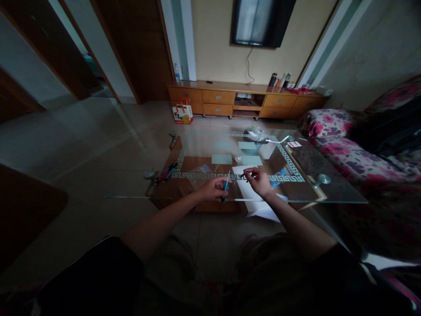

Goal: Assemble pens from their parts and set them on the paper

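Note:
My left hand (215, 188) is closed around a blue pen (226, 185), its pale thin tip pointing up and its dark end down. Just to the right, my right hand (259, 182) pinches a small dark piece (243, 175); its kind is too small to make out. Both hands are over the near edge of a glass coffee table (204, 147), a short gap between them. White paper sheets (251, 193) lie beneath my right hand. Several pens (165, 172), dark, red and blue, form a bunch on the left part of the table.
A clear plastic bag (199, 172) lies left of my hands. Farther back on the table are a crumpled bag (255, 133) and a red-and-white card (294, 144). A flowered sofa (348, 145) stands at the right, a wooden TV cabinet (217, 97) beyond.

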Action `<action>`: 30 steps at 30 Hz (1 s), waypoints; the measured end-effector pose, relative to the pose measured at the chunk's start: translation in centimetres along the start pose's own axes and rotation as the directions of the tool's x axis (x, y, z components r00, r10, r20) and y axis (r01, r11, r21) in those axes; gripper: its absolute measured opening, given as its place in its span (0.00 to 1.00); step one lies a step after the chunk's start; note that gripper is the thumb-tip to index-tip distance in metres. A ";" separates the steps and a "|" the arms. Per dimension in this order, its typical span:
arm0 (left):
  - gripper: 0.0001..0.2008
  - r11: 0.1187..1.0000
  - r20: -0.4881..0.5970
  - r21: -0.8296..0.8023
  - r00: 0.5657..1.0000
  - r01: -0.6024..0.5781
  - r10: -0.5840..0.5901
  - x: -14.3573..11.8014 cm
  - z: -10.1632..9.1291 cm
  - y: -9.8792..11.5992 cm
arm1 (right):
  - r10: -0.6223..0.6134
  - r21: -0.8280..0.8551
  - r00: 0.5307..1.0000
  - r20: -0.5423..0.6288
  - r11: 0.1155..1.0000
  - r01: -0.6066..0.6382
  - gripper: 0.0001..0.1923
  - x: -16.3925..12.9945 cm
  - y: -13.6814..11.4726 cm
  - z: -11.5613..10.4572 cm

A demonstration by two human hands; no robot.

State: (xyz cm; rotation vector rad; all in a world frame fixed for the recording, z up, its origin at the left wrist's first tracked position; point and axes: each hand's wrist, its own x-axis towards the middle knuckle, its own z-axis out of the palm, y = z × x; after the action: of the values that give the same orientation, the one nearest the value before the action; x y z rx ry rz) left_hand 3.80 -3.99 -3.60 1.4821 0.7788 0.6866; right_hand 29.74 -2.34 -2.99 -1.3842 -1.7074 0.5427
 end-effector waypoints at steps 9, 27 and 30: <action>0.27 0.997 0.068 0.080 0.997 0.017 -0.022 0.1 -0.3 0.3 | 0.277 0.503 0.960 0.039 0.825 -0.258 0.24 -0.5 -2.9 0.6; 0.30 0.996 0.116 0.083 0.993 0.018 -0.028 0.2 -0.1 0.3 | 0.226 0.544 0.969 0.100 0.803 -0.244 0.23 -0.8 -3.8 0.6; 0.30 0.995 0.128 0.097 0.991 0.015 -0.028 0.2 -0.1 0.3 | 0.206 0.558 0.971 0.120 0.795 -0.238 0.22 -0.8 -3.7 0.6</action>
State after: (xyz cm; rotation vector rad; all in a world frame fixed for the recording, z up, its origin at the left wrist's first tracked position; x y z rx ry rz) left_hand 3.82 -3.80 -3.35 1.5862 0.7356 0.5377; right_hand 27.10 -4.11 -0.75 -1.1295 -1.2647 1.1335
